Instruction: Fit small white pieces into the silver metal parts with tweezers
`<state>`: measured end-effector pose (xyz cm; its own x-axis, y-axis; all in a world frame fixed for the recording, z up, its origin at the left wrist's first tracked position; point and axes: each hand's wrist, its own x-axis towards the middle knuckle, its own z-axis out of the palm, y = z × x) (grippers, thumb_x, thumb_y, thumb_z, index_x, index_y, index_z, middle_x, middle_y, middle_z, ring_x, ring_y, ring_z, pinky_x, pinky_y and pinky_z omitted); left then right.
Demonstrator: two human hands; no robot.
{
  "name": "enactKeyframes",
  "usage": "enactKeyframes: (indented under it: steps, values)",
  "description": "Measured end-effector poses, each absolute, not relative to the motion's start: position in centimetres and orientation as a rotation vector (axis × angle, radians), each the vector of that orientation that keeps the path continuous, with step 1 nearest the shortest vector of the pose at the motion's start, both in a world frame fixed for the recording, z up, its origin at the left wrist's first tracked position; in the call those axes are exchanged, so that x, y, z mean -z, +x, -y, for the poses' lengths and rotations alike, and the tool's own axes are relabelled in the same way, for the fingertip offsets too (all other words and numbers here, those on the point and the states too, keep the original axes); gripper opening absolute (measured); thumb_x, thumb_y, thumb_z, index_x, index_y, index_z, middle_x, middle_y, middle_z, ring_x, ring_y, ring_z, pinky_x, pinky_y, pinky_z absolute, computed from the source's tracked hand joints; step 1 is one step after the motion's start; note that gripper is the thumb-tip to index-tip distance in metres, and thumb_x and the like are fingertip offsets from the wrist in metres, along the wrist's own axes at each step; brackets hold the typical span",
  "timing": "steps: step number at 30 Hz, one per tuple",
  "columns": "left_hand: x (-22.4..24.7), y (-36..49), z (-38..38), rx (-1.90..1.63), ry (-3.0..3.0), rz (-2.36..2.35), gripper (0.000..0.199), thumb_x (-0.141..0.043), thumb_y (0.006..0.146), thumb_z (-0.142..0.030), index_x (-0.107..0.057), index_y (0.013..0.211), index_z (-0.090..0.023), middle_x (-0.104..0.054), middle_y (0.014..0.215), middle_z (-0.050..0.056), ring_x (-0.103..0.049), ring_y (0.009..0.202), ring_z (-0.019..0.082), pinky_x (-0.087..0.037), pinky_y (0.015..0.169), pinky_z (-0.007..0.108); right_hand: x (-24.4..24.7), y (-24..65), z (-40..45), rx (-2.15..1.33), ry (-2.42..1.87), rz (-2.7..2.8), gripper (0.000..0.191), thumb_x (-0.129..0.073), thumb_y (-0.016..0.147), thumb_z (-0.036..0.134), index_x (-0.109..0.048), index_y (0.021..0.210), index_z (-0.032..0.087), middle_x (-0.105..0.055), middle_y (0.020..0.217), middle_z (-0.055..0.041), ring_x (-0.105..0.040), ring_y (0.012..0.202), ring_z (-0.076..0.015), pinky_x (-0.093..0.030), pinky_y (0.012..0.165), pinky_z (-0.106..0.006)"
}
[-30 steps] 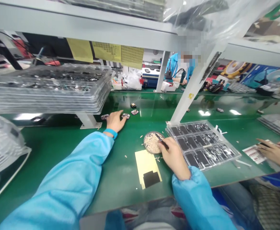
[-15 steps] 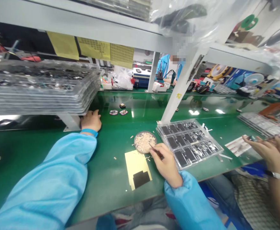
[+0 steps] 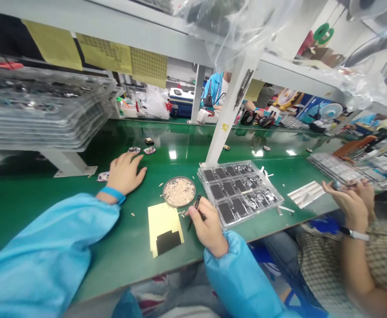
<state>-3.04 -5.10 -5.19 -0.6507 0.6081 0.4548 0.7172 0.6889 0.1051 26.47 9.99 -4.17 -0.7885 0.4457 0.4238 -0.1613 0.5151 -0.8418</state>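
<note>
My left hand [image 3: 123, 176], with a blue band at its wrist, is spread above the green table, fingers apart and nothing in it. A small device [image 3: 103, 176] lies just left of it, and others [image 3: 149, 150] lie beyond its fingertips. My right hand [image 3: 206, 223] is closed on dark tweezers [image 3: 198, 201]. Left of it are a round dish [image 3: 179, 191] of small pale pieces and a yellow sheet [image 3: 158, 218] with a dark patch. A clear tray [image 3: 240, 192] of black rectangular parts sits right of my right hand.
A stack of clear trays [image 3: 41, 128] rests on a shelf at the left. A white post [image 3: 225, 115] rises behind the parts tray. At the right, a co-worker's hands [image 3: 352, 198] are near a white strip sheet [image 3: 306, 194] and more stacked trays [image 3: 339, 168].
My left hand has come away from beside the shelf leg and spread out nearer the devices. My right hand has drawn back from the dish, and the tweezers have turned. The view has shifted right.
</note>
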Motion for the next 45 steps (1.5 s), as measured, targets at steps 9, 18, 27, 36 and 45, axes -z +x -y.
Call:
enactKeyframes:
  steps: [9, 18, 27, 36, 45]
  values:
    - [3.5, -6.7, -2.9, 0.569, -0.839, 2.637, 0.044, -0.048, 0.093, -0.032, -0.057, 0.127, -0.007, -0.067, 0.116, 0.021, -0.049, 0.119, 0.040, -0.032, 0.100, 0.054, 6.3, 25.5, -10.3, -1.832, -0.435, 1.912, 0.030, -0.058, 0.093, 0.048, -0.062, 0.097, 0.019, -0.058, 0.065, 0.0032, -0.052, 0.051, -0.0095, -0.041, 0.043, -0.019]
    - [5.2, 1.5, 3.0, 1.257, -1.099, 2.417, 0.040, -0.061, 0.088, -0.031, -0.056, 0.127, -0.020, -0.064, 0.121, 0.009, -0.062, 0.111, 0.026, -0.047, 0.100, 0.038, 5.6, 26.0, -10.1, -1.699, -0.262, 2.098, 0.014, -0.066, 0.090, 0.034, -0.067, 0.094, 0.020, -0.069, 0.101, -0.0064, -0.066, 0.083, -0.0161, -0.055, 0.064, -0.025]
    - [2.2, 9.4, 6.6, 2.146, -1.269, 2.757, 0.046, -0.081, 0.072, -0.046, -0.071, 0.107, -0.018, -0.077, 0.099, 0.009, -0.073, 0.087, 0.024, -0.059, 0.077, 0.034, 5.3, 26.1, -9.8, -1.638, -0.199, 2.282, 0.014, -0.062, 0.094, 0.032, -0.064, 0.094, 0.019, -0.071, 0.091, -0.0048, -0.069, 0.084, -0.0178, -0.056, 0.081, -0.032]
    - [3.2, 11.4, 6.2, 2.346, -1.191, 2.905, 0.035, -0.077, 0.076, -0.047, -0.072, 0.097, -0.019, -0.078, 0.091, 0.008, -0.074, 0.079, 0.022, -0.061, 0.072, 0.032, 5.4, 26.2, -9.6, -1.594, -0.187, 2.277, 0.012, -0.069, 0.089, 0.029, -0.065, 0.095, 0.021, -0.070, 0.090, -0.0025, -0.067, 0.080, -0.0156, -0.056, 0.076, -0.029]
    - [3.9, 11.2, 6.4, 2.384, -1.180, 2.865, 0.031, -0.076, 0.077, -0.041, -0.067, 0.098, -0.020, -0.076, 0.091, 0.006, -0.074, 0.078, 0.020, -0.060, 0.070, 0.030, 5.3, 26.2, -9.5, -1.615, -0.217, 2.252, 0.013, -0.071, 0.087, 0.029, -0.066, 0.094, 0.020, -0.070, 0.090, -0.0029, -0.067, 0.079, -0.0158, -0.057, 0.076, -0.030]
